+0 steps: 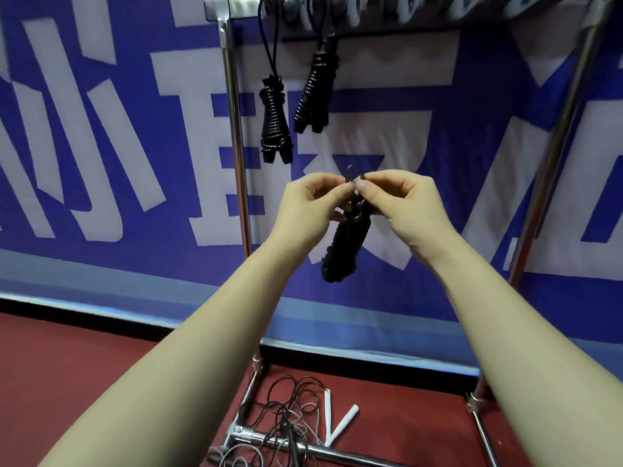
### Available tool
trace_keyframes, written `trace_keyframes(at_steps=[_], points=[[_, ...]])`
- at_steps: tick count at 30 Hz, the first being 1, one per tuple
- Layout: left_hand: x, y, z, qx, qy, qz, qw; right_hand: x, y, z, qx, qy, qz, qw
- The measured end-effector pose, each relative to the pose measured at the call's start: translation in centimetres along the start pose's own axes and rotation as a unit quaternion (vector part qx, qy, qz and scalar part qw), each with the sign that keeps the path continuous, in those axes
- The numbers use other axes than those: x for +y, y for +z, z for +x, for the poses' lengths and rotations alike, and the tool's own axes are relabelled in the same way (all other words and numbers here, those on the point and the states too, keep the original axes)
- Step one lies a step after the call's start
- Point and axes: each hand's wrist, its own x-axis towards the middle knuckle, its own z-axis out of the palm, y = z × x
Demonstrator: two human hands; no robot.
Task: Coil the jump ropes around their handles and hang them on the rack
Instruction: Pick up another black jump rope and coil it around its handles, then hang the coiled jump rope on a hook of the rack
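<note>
A black jump rope (pixel 344 247), coiled tightly around its handles, hangs between my hands in front of the metal rack (pixel 232 106). My left hand (pixel 308 203) and my right hand (pixel 399 205) both pinch the small cord loop at the bundle's top. Two more coiled black ropes hang from the rack's top bar, one (pixel 274 126) on the left and one (pixel 315 92) beside it. On the floor at the rack's base lie loose tangled ropes (pixel 290 416) with white handles (pixel 340 423).
A blue banner (pixel 101 163) with large white characters fills the background behind the rack. The rack's right post (pixel 546 170) slants down to the red floor (pixel 67 365). Its base bar (pixel 269 439) crosses the tangled cords.
</note>
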Motion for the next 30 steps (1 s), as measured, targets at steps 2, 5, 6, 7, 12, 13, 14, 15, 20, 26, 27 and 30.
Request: trace_keyframes(at_steps=[2, 5, 6, 7, 12, 13, 14, 15, 20, 26, 27, 30], points=[[2.3, 0.1, 1.9, 0.000, 0.022, 0.011, 1.000, -2.3, -0.6, 1.7, 0.011, -0.022, 0.002, 1.000], [5.0, 0.5, 5.0, 0.020, 0.045, 0.027, 0.998, -4.9, -1.3, 5.0, 0.034, -0.037, -0.016, 0.999], [5.6, 0.8, 6.1, 0.030, 0.045, 0.027, 0.998, -5.5, -1.4, 6.2, 0.045, -0.037, -0.018, 0.998], [6.2, 1.0, 7.1, 0.040, 0.042, 0.025, 0.998, -6.1, -1.5, 7.4, 0.056, -0.038, -0.019, 0.998], [8.5, 1.6, 12.7, 0.076, 0.028, 0.020, 0.996, -7.8, -1.7, 13.8, 0.091, -0.039, -0.068, 0.993], [8.8, 1.6, 13.9, 0.078, 0.029, 0.017, 0.996, -8.1, -1.7, 15.0, 0.098, -0.045, -0.079, 0.991], [9.1, 1.7, 15.1, 0.080, 0.032, 0.019, 0.996, -8.3, -1.7, 16.1, 0.105, -0.051, -0.087, 0.989], [9.4, 1.7, 16.2, 0.083, 0.035, 0.023, 0.996, -8.4, -1.8, 17.2, 0.115, -0.056, -0.092, 0.988], [11.3, 2.2, 20.5, 0.094, 0.039, 0.012, 0.995, -9.6, -1.7, 21.7, 0.147, -0.078, -0.094, 0.982], [11.8, 2.5, 24.1, 0.120, 0.013, -0.025, 0.992, -10.4, -1.8, 24.3, 0.195, -0.077, -0.155, 0.965], [11.3, 2.6, 24.4, 0.123, 0.003, -0.028, 0.992, -10.0, -1.7, 24.6, 0.199, -0.068, -0.160, 0.965], [9.4, 3.1, 24.8, 0.135, -0.012, -0.005, 0.991, -8.4, -1.3, 24.6, 0.188, -0.036, -0.155, 0.969]])
